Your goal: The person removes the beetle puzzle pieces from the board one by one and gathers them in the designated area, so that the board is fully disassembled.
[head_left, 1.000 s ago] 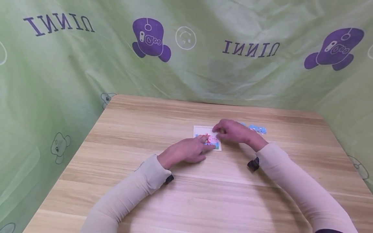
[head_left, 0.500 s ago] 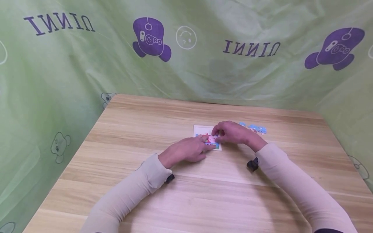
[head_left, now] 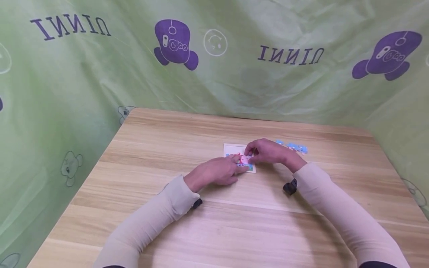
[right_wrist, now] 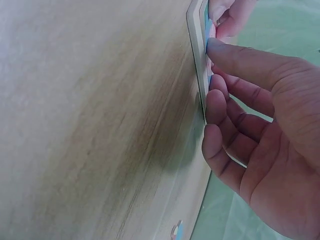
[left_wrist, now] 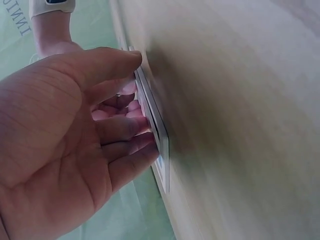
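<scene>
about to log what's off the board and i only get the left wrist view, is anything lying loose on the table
Observer: Yes, the head view shows small blue puzzle pieces on the table, to the right of the board and beyond the wrist of the right hand.
Operator: ok, i only see that board edge on, what's on its face
Observer: From the head view, a pink cartoon face shows on the part between the two hands, though the fingers hide some of the picture around it.
</scene>
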Available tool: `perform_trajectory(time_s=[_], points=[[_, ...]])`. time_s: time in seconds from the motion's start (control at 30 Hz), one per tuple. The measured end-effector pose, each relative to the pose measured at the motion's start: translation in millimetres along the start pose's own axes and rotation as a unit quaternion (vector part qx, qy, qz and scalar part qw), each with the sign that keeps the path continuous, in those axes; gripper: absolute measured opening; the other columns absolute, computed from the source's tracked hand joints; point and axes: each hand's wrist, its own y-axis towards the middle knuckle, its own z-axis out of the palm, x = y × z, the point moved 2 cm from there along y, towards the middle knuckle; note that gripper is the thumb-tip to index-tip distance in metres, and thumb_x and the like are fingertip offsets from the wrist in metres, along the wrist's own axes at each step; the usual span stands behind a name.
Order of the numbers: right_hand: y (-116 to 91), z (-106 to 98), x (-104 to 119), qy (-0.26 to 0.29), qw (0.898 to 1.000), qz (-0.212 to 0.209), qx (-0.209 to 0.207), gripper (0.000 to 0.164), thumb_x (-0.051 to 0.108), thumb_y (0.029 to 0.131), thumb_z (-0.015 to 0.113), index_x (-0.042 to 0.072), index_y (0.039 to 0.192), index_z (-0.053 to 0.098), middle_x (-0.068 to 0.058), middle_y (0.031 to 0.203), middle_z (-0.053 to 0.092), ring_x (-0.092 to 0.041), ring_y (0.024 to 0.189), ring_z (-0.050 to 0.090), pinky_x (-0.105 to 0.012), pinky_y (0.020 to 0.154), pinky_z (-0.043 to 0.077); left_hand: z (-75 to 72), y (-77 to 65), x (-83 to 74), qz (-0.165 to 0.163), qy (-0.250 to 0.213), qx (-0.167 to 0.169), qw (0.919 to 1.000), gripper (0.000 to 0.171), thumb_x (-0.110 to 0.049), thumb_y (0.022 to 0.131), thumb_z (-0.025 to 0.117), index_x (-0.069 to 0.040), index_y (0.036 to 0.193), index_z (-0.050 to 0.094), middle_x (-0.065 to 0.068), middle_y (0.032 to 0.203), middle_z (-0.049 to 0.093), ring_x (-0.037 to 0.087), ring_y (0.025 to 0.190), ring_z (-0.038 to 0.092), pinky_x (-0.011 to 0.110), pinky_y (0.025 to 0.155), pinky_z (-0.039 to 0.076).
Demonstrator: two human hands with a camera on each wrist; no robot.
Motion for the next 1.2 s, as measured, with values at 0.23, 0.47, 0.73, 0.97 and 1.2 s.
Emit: perform_trajectory(time_s=[0.23, 0.47, 0.73, 0.97, 1.2], points=[[2.5, -0.6, 0.1, -0.004, 1.0, 0.003, 0.005, 0.015, 0.007, 0.092, 0.077, 0.009, 0.106, 0.071, 0.0, 0.093, 0.065, -0.02, 0.087, 0.057, -0.036, 0.081, 0.051, -0.3, 1.9, -1.1, -0.012, 0.002, 0.015, 0.9998, 0.056, -0.027, 0.106, 0.057, -0.028, 0.16, 0.041, 0.017, 0.168, 0.02, 0.03, 0.154, 0.019, 0.042, 0.119, 0.029], [3.0, -0.6, 0.7, 0.007, 1.0, 0.009, 0.01, 0.016, 0.006, 0.091, 0.077, 0.007, 0.106, 0.07, -0.001, 0.093, 0.064, -0.02, 0.088, 0.057, -0.036, 0.082, 0.051, 0.3, 2.4, -0.8, -0.008, 0.009, 0.015, 0.9998, 0.056, -0.027, 0.106, 0.056, -0.027, 0.16, 0.04, 0.018, 0.167, 0.02, 0.03, 0.154, 0.02, 0.042, 0.12, 0.027], [4.1, -1.3, 0.8, 0.007, 1.0, 0.007, 0.013, 0.016, 0.006, 0.091, 0.077, 0.007, 0.105, 0.069, -0.002, 0.094, 0.063, -0.02, 0.088, 0.056, -0.037, 0.082, 0.05, 1.0, 1.5, -1.2, -0.009, 0.006, 0.014, 0.9998, 0.055, -0.026, 0.107, 0.055, -0.028, 0.16, 0.04, 0.018, 0.168, 0.02, 0.031, 0.154, 0.019, 0.041, 0.12, 0.027], [3.2, -1.9, 1.6, 0.006, 1.0, 0.007, 0.021, 0.016, 0.005, 0.092, 0.075, 0.007, 0.106, 0.068, -0.003, 0.096, 0.063, -0.021, 0.09, 0.055, -0.038, 0.084, 0.049, 2.1, 3.0, -0.6, -0.014, 0.004, 0.019, 0.9997, 0.055, -0.026, 0.107, 0.053, -0.029, 0.161, 0.039, 0.017, 0.168, 0.018, 0.031, 0.154, 0.018, 0.042, 0.12, 0.027], [1.9, -0.1, -0.5, 0.008, 1.0, 0.011, 0.015, 0.017, 0.008, 0.093, 0.076, 0.008, 0.108, 0.068, -0.002, 0.096, 0.063, -0.021, 0.09, 0.056, -0.037, 0.083, 0.049, 3.3, 1.2, -0.8, -0.018, -0.006, 0.016, 0.9997, 0.054, -0.027, 0.108, 0.053, -0.028, 0.16, 0.039, 0.017, 0.169, 0.017, 0.032, 0.154, 0.017, 0.043, 0.12, 0.027]])
